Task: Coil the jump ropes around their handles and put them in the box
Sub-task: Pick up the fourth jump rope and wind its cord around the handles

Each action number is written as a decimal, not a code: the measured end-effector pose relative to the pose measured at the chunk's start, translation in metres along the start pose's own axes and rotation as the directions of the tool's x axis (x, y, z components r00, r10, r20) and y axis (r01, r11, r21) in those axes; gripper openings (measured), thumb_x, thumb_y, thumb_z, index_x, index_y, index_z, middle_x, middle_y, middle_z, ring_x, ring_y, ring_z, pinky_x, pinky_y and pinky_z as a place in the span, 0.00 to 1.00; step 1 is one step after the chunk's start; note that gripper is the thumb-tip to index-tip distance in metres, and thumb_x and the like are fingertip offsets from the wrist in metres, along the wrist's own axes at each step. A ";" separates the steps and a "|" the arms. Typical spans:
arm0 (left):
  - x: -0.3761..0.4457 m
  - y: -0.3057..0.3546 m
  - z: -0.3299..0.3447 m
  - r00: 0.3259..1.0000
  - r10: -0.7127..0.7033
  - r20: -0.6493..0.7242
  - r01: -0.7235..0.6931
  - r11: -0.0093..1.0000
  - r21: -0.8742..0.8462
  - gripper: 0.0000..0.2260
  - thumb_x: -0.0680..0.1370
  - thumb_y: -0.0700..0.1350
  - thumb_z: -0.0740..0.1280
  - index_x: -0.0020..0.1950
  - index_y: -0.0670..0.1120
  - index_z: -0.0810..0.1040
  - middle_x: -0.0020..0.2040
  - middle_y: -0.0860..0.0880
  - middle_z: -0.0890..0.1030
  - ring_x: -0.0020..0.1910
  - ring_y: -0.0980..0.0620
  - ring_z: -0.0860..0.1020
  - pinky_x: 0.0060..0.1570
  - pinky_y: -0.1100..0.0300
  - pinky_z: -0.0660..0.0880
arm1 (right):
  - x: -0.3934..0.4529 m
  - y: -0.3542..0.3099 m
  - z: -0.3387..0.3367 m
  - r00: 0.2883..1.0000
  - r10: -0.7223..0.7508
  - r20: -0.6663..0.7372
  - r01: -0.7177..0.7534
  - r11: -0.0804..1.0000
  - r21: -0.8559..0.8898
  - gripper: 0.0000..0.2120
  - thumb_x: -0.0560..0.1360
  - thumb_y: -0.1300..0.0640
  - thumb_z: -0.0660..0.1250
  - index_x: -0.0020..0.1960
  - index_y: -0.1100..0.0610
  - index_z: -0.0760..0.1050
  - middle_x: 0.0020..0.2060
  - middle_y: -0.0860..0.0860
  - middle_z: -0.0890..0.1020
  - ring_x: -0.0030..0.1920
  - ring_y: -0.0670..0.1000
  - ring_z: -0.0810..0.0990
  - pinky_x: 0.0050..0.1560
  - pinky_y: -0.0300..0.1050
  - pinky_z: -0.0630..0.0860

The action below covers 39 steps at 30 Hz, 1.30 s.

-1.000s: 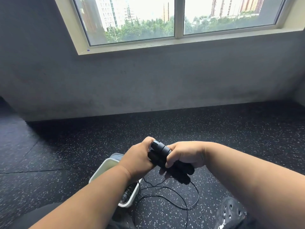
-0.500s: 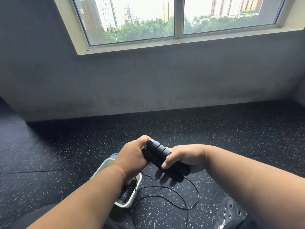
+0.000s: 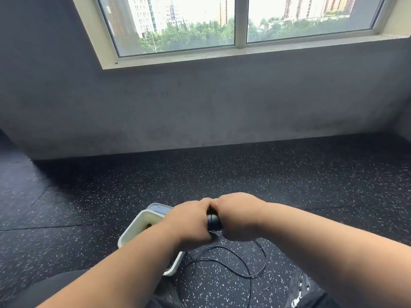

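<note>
Fingers of both hands curl under, mostly hidden — left hand and right hand meet knuckle to knuckle, gripping the black jump rope handles, only a short stretch visible between them. Thin black rope hangs below and loops on the speckled rubber floor. White box sits on the floor just under the left wrist — contents dark, unclear. Grey wall, window beyond.
</note>
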State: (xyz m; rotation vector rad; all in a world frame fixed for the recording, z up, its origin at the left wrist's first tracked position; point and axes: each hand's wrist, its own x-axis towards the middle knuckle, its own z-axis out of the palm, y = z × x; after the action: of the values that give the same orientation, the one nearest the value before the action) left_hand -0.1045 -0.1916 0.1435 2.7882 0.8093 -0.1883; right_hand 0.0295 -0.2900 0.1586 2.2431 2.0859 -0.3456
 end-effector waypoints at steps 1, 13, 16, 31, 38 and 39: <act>-0.001 0.001 -0.002 0.999 -0.030 0.033 0.031 0.999 -0.027 0.24 0.69 0.61 0.75 0.61 0.57 0.74 0.56 0.53 0.83 0.57 0.48 0.80 0.51 0.57 0.74 | 0.001 0.000 0.002 0.999 -0.026 -0.043 0.026 1.000 -0.016 0.12 0.71 0.56 0.69 0.54 0.50 0.75 0.45 0.50 0.83 0.45 0.56 0.82 0.41 0.47 0.78; -0.008 -0.013 -0.019 0.999 -0.048 0.012 0.050 0.971 -0.235 0.17 0.68 0.57 0.77 0.50 0.54 0.76 0.45 0.56 0.83 0.45 0.53 0.81 0.42 0.61 0.75 | 0.012 0.005 0.008 0.897 -0.097 -0.431 0.127 0.991 0.042 0.22 0.69 0.44 0.68 0.62 0.46 0.70 0.49 0.47 0.82 0.51 0.55 0.80 0.51 0.51 0.76; -0.002 -0.021 -0.026 0.980 -0.161 -0.119 0.087 0.879 -0.470 0.15 0.66 0.56 0.75 0.46 0.49 0.76 0.38 0.54 0.82 0.36 0.51 0.79 0.38 0.57 0.76 | 0.018 0.012 0.007 0.714 0.121 -0.690 0.142 0.940 0.311 0.35 0.66 0.45 0.73 0.72 0.44 0.70 0.61 0.47 0.77 0.61 0.51 0.77 0.67 0.49 0.72; 0.002 -0.045 -0.052 0.804 -0.497 -0.326 0.010 0.561 -0.828 0.10 0.73 0.51 0.75 0.50 0.52 0.77 0.41 0.52 0.81 0.39 0.50 0.80 0.42 0.51 0.80 | 0.012 -0.023 0.025 0.996 0.091 0.002 -0.055 0.582 0.811 0.11 0.81 0.47 0.69 0.43 0.51 0.76 0.29 0.43 0.75 0.28 0.43 0.70 0.33 0.43 0.69; -0.001 -0.056 -0.019 0.953 -0.251 -0.169 0.251 0.968 -0.019 0.11 0.73 0.54 0.67 0.49 0.53 0.68 0.51 0.51 0.83 0.50 0.43 0.81 0.47 0.53 0.78 | 0.006 -0.002 -0.022 0.976 -0.028 -0.216 0.108 0.923 0.368 0.09 0.79 0.44 0.71 0.47 0.49 0.81 0.31 0.40 0.76 0.31 0.38 0.73 0.33 0.32 0.67; 0.001 -0.048 -0.016 0.965 -0.196 -0.175 0.198 0.980 -0.004 0.10 0.75 0.54 0.66 0.50 0.53 0.67 0.52 0.51 0.82 0.52 0.43 0.81 0.48 0.53 0.77 | 0.008 0.003 -0.028 0.966 -0.037 -0.255 0.127 0.930 0.344 0.08 0.78 0.45 0.72 0.47 0.49 0.82 0.33 0.40 0.77 0.33 0.39 0.75 0.35 0.33 0.69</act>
State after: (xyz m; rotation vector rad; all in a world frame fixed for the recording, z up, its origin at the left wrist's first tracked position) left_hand -0.1292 -0.1477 0.1501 2.7630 1.1324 0.0184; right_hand 0.0362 -0.2771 0.1842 2.5138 2.4190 -0.5173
